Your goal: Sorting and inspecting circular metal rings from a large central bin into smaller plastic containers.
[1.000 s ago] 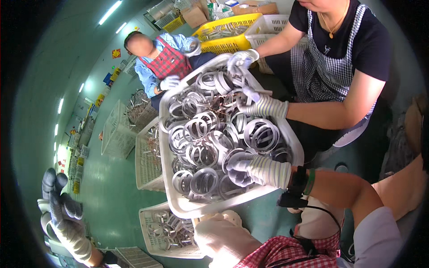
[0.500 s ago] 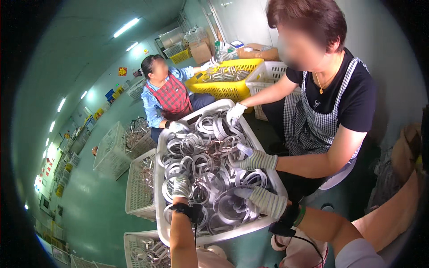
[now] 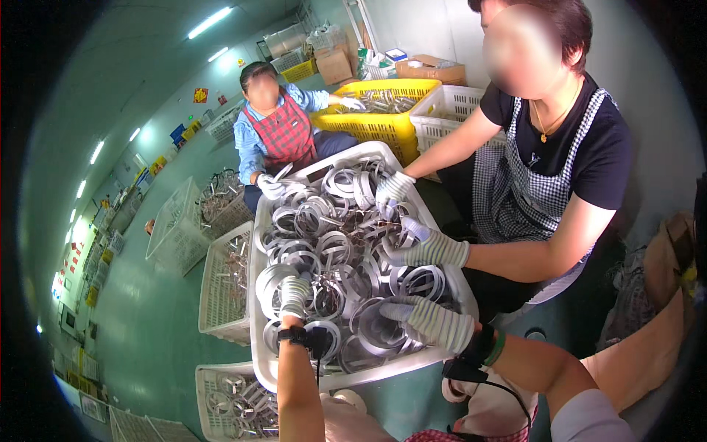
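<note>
A big white crate point(image 3: 259, 335) in front of me is heaped with grey, metal-looking rings point(image 3: 335, 250). My left hand point(image 3: 295, 295), in a striped glove, reaches into its near left part. Its fingers are bent down at a tilted stack of rings point(image 3: 271, 283) and seem closed on the edge; the fingertips are hidden. On the near right, my right hand point(image 3: 436, 324) wears the same kind of glove. Its fingers stretch left, touching or just above the rim of a wide ring point(image 3: 372, 324); no clear grip shows.
At the right, a co-worker's gloved hands point(image 3: 431, 247) work in the same crate, close to mine. Another co-worker point(image 3: 283, 132) sits at its far end beside a yellow crate point(image 3: 372, 127) of metal parts. White crates point(image 3: 224, 291) with parts line the floor at the left.
The view has shifted a little, so the crate sits higher. The ring stack by my left hand is tilted more toward me. The far co-worker's near hand has lifted a ring.
</note>
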{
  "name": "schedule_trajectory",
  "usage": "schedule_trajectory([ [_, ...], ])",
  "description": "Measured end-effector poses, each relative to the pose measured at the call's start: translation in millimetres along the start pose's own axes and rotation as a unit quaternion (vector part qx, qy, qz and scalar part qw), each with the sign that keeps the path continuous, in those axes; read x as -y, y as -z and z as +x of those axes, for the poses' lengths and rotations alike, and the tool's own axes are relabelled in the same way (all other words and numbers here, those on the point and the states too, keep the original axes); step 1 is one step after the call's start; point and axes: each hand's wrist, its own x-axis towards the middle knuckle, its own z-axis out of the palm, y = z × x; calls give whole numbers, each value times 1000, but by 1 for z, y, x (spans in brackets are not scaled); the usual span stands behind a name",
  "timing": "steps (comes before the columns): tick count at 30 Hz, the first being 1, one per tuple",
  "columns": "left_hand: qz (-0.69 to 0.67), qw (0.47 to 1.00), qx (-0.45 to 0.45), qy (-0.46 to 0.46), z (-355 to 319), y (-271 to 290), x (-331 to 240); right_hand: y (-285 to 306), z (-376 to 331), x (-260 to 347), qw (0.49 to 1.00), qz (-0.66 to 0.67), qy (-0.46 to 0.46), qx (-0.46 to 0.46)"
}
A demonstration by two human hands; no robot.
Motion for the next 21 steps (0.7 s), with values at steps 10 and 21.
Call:
schedule_trajectory([
  [10,142,971,-2,-194,-32,18,-34,-9,0,-4,997,10,37,60],
  [21,-228,915,-234,-237,-19,65,93,-5,35,-23,994,-82,61,43],
])
